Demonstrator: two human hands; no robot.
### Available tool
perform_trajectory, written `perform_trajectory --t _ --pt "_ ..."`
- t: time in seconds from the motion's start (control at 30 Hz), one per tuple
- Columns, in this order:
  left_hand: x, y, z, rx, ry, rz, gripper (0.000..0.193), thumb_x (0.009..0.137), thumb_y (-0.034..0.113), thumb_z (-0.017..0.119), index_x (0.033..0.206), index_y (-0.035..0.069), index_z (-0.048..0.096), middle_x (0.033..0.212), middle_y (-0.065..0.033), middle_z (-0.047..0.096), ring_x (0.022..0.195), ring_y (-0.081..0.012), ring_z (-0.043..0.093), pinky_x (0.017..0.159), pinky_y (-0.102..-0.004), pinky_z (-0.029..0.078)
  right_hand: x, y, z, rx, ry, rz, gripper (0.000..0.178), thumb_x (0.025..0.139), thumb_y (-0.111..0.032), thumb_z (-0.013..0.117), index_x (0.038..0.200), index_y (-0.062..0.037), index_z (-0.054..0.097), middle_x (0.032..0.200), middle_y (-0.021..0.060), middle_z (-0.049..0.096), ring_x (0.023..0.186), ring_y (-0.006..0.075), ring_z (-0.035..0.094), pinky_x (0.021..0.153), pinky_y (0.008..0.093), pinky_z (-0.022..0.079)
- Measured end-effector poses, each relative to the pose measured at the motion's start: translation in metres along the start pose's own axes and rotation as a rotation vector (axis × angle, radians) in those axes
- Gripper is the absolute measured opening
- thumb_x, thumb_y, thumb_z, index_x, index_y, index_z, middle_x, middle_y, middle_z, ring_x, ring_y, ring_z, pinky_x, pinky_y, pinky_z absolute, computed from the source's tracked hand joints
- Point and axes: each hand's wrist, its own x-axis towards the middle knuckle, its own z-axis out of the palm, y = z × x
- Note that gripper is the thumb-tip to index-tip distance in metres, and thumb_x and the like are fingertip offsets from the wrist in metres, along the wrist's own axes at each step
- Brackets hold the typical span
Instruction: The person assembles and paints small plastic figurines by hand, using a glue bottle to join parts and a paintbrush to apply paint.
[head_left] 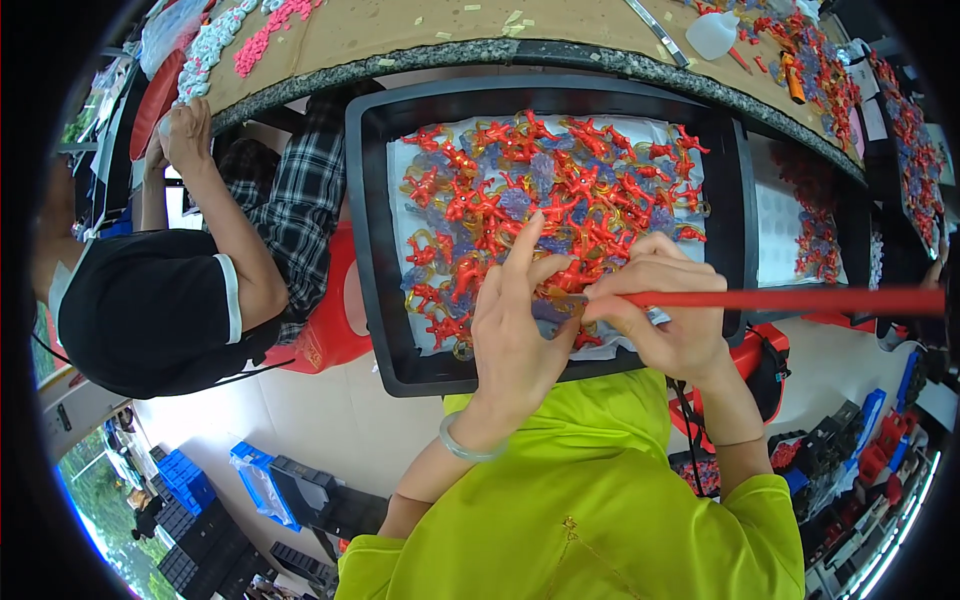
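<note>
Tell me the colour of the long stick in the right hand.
Red; the stick shows best in the head view, held by the right hand.

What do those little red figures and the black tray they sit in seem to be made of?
The red figures look like moulded plastic: glossy, uniform in colour, all one shape. The black tray seems to be smooth, rigid plastic with a raised rim and slight sheen. The red stick in the right hand could be plastic or painted wood.

I'm handling glossy red plastic pieces (560,190) lying on white paper (420,150) in a smooth black plastic tray (370,250).
</note>
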Motion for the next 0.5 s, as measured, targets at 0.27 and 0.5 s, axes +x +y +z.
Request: perform_trajectory --t 0.27,0.5 --pt "0.005 0.006 -0.005 -0.002 -0.019 0.018 0.094 0.055 -0.007 0.079 0.139 0.004 0.037 0.108 -0.0098 0.066 0.086 -0.0241 0.056 0.080 -0.0335 0.044 -0.006 0.014 0.002 0.412 0.282 0.430 0.014 0.091 -0.003 0.057 0.100 0.0036 0.065 0.091 0.0120 0.067 0.081 0.0146 0.065 0.077 0.0277 0.052" --pt "0.002 0.001 -0.001 0.112 0.017 0.223 0.091 0.058 -0.005 0.079 0.138 0.005 0.037 0.115 -0.0086 0.062 0.077 -0.0164 0.055 0.073 -0.0268 0.046 -0.012 0.032 0.026 0.747 0.212 0.639 0.031 0.082 0.005 0.067 0.080 -0.0088 0.039 0.096 0.0151 0.065 0.086 0.0120 0.064 0.077 0.0235 0.053"
